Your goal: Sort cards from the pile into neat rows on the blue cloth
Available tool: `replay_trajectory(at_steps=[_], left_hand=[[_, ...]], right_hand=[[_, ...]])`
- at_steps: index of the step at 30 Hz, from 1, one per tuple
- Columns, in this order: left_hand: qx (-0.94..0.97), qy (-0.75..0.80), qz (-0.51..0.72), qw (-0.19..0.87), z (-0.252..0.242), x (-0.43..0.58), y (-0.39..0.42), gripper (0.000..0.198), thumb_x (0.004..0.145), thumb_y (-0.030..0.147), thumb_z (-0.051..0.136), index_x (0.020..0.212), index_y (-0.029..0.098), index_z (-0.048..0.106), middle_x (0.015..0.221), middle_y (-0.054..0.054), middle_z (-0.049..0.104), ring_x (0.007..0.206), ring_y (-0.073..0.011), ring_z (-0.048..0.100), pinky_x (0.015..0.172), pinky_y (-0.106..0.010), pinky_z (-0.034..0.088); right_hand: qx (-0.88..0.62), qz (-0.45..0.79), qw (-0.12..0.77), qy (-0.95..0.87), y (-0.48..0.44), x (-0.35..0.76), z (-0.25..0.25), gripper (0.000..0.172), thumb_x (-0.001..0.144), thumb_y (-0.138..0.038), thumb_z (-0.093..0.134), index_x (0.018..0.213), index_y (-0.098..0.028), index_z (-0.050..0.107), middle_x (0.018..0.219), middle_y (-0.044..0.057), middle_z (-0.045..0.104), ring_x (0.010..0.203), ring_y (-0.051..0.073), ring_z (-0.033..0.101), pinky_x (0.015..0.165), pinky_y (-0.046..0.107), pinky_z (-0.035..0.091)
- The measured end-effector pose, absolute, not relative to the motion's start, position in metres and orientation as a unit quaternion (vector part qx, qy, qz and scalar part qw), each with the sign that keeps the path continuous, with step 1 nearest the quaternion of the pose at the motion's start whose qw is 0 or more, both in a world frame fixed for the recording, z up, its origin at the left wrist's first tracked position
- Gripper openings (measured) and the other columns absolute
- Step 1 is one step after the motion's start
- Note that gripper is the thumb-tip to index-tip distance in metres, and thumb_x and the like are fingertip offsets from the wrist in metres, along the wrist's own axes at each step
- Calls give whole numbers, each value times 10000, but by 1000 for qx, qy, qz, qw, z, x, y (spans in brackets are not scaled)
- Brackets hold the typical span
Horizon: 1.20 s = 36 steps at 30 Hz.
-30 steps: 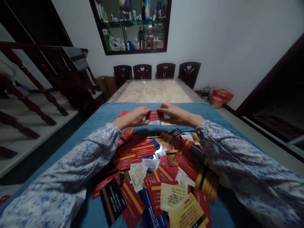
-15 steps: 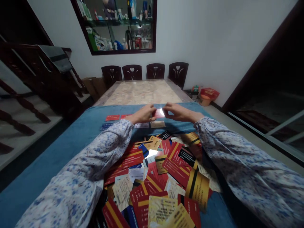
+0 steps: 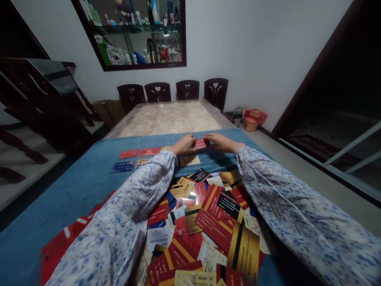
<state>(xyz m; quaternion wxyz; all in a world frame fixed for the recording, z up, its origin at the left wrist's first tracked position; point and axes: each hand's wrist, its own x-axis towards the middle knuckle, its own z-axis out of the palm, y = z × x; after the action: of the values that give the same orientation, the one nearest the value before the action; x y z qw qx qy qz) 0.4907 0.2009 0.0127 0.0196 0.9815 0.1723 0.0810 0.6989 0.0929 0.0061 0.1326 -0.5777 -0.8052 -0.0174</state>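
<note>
A red card (image 3: pixel 201 143) is between my two hands, low over the far part of the blue cloth. My left hand (image 3: pixel 185 144) pinches its left end, and my right hand (image 3: pixel 220 142) has its fingers closed at the right end. Whether the card touches the cloth I cannot tell. Just below my hands lies a beige card (image 3: pixel 190 160). To the left are rows of spaced cards, among them a red card (image 3: pixel 129 154), another red card (image 3: pixel 149 151) and a dark blue card (image 3: pixel 123 166). My left sleeve covers part of these rows.
A loose heap of red, gold, black and white cards (image 3: pixel 216 226) spreads between my forearms. Red flat pieces (image 3: pixel 56 248) lie by my left sleeve. The blue cloth (image 3: pixel 74 186) covers the near table; beyond it is the marbled tabletop (image 3: pixel 175 117), with dark chairs (image 3: pixel 187 90) behind.
The view has shifted, uncovering red flat pieces at the left. The bright glare on the held card is gone, and its red face shows. Both hands stay at its ends.
</note>
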Motion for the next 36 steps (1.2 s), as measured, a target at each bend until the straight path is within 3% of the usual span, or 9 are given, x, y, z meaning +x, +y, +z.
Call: replay_trajectory(at_steps=[9, 21, 28, 36], left_hand=[[980, 191, 52, -7, 2, 507, 200, 322, 899, 371, 605, 1057, 116, 720, 1108, -165, 696, 993, -277, 654, 851, -354, 508], [975, 221, 26, 25, -4, 516, 208, 274, 893, 341, 638, 1074, 169, 751, 1139, -139, 745, 1077, -292, 664, 891, -375, 507], [972, 230, 31, 25, -8, 516, 206, 251, 907, 306, 631, 1081, 184, 765, 1238, -160, 712, 1236, -364, 558, 998, -496, 468], [973, 227, 27, 28, -11, 518, 210, 220, 916, 326, 640, 1061, 192, 739, 1251, -144, 696, 1244, -342, 495, 989, -470, 446]], right_hand=[[-623, -6, 92, -776, 107, 707, -12, 374, 825, -36, 590, 1173, -103, 709, 1229, 177, 722, 1127, 245, 665, 992, 317, 474], [-654, 3, 33, -755, 108, 706, -14, 349, 870, -79, 560, 1173, -110, 731, 1203, 164, 745, 1059, 233, 679, 906, 268, 465], [-646, 4, 30, -762, 108, 706, -14, 288, 840, -77, 564, 1035, -139, 767, 1116, 149, 771, 978, 234, 675, 858, 281, 452], [-662, 15, -3, -749, 113, 704, -11, 256, 829, -76, 591, 999, -148, 768, 1083, 124, 773, 997, 227, 680, 857, 253, 452]])
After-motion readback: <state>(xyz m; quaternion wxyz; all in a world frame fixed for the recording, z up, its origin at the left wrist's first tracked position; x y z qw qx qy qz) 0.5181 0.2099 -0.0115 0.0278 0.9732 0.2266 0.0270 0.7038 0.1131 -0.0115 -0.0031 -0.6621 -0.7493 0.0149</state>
